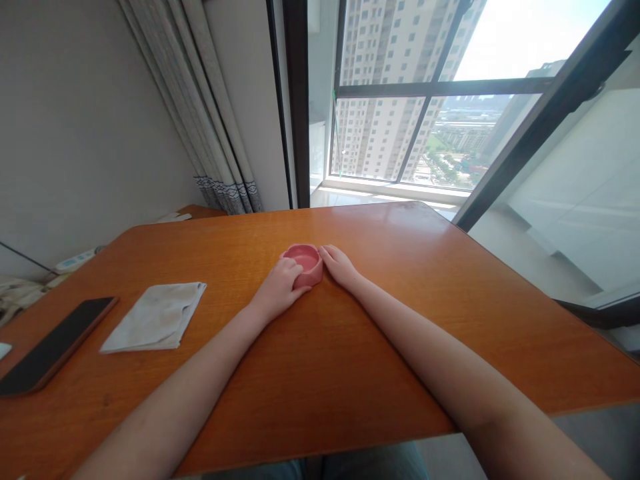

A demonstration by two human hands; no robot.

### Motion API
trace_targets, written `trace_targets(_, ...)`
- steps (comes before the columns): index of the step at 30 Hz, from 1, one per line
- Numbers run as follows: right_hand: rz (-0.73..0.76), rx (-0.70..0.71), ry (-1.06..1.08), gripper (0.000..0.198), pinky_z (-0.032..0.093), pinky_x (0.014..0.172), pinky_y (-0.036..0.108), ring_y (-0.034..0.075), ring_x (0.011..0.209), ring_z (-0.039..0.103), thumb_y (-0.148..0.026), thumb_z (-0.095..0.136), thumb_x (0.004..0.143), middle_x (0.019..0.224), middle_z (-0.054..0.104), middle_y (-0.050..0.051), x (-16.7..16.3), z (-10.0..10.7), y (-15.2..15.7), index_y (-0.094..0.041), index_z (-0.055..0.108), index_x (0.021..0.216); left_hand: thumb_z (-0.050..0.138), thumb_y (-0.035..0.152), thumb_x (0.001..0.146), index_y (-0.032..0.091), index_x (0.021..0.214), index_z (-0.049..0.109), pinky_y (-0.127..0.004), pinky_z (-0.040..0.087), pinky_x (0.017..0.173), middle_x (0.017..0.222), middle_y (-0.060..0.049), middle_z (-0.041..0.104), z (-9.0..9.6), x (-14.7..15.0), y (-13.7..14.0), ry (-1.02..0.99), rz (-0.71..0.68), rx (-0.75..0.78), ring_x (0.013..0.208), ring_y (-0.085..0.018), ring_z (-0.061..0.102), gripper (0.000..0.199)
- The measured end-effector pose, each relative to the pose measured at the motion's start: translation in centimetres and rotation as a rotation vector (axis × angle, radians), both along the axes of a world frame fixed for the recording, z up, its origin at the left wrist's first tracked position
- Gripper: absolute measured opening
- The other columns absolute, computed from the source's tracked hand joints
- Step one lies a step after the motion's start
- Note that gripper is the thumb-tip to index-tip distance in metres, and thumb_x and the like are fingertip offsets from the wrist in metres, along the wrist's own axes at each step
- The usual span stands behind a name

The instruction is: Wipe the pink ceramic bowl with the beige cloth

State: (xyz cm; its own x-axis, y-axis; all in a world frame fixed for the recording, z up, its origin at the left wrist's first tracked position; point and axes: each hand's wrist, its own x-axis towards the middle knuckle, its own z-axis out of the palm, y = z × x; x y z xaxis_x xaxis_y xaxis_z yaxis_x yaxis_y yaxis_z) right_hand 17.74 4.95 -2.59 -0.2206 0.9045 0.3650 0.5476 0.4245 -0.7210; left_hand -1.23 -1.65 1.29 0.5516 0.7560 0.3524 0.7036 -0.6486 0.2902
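A small pink bowl (304, 256), thick-walled with a wavy rim, sits upright on the wooden table (400, 260). My left hand (281, 283) grips its left, near side, fingers over the rim and thumb along the outside wall. On the other side my right hand (338, 264) lies low at the tabletop, fingers stretched out and fingertips against the bowl's right edge. Its thumb is not clearly visible. The inside of the bowl shows plain pink where my left fingers do not cover it.
Left of my left arm lies a folded whitish cloth (155, 316). Beyond it is a flat black board (57, 347) with a brown edge. A power strip (75, 261) shows past the table's left side. Curtains (200, 113) and a large window (385, 133) stand behind the table.
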Motion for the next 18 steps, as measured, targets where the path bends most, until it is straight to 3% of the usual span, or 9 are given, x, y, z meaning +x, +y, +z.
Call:
trace_targets(3,-0.023,-0.015,-0.040,0.035,0.039,0.078,0.028,0.017,0.081,0.053,-0.036,0.033,0.092,0.079,0.059,0.003,0.1,0.2,-0.2,-0.020,0.055,0.071,0.052,0.046,0.081,0.021,0.119,0.045,-0.056,0.021,0.108,0.129,-0.011,0.048,1.3,-1.4,-0.5,-0.053,0.052,0.027,0.123,-0.028,0.040,0.046)
trace_targets(5,-0.026,-0.013,-0.061,0.033,0.039,0.078,0.027,0.016,0.082,0.053,-0.035,0.034,0.092,0.079,0.059,0.003,0.2,0.2,-0.2,-0.020,0.055,0.071,0.042,0.041,0.087,0.023,0.125,0.041,-0.055,0.015,0.111,0.133,-0.009,0.047,2.2,-3.8,-0.6,-0.075,0.146,0.072,0.127,-0.026,0.039,0.042)
trace_targets(8,-0.042,-0.001,-0.076,0.032,0.039,0.078,0.026,0.015,0.082,0.052,-0.033,0.035,0.092,0.078,0.058,0.002,0.2,0.3,-0.2,-0.020,0.053,0.069,0.034,0.033,0.088,0.020,0.118,0.047,-0.042,0.034,0.104,0.123,-0.011,0.054,2.5,-9.7,-0.7,-0.056,0.390,0.163,0.118,-0.024,0.048,0.035)
trace_targets(10,-0.049,-0.003,-0.074,0.031,0.039,0.077,0.026,0.015,0.081,0.052,-0.032,0.035,0.092,0.078,0.057,0.002,0.1,0.4,-0.2,-0.020,0.052,0.069,0.031,0.028,0.086,0.019,0.115,0.051,-0.042,0.039,0.098,0.123,-0.012,0.054,2.0,-14.4,-1.3,0.084,0.650,0.188,0.115,-0.028,0.051,0.036)
trace_targets(12,-0.053,-0.014,-0.068,0.032,0.039,0.075,0.026,0.015,0.080,0.053,-0.032,0.035,0.092,0.077,0.058,0.002,0.0,0.4,-0.3,-0.020,0.052,0.068,0.027,0.025,0.085,0.018,0.120,0.048,-0.047,0.044,0.087,0.124,-0.015,0.054,1.3,-18.7,-2.4,0.269,0.925,0.112,0.108,-0.032,0.055,0.041)
trace_targets(14,-0.060,-0.029,-0.064,0.033,0.039,0.073,0.025,0.015,0.079,0.053,-0.033,0.034,0.092,0.077,0.059,0.002,-0.1,0.5,-0.3,-0.020,0.052,0.068,0.029,0.034,0.085,0.016,0.127,0.041,-0.050,0.046,0.079,0.121,-0.021,0.056,0.7,-22.0,-3.6,0.406,1.128,-0.049,0.104,-0.037,0.056,0.048)
trace_targets(18,-0.067,-0.041,-0.071,0.033,0.039,0.073,0.025,0.016,0.079,0.054,-0.034,0.034,0.092,0.078,0.060,0.002,-0.1,0.4,-0.4,-0.020,0.052,0.068,0.032,0.065,0.076,0.019,0.121,0.043,-0.050,0.046,0.074,0.123,-0.020,0.057,0.3,-25.1,-5.0,0.457,1.205,-0.309,0.102,-0.038,0.058,0.065)
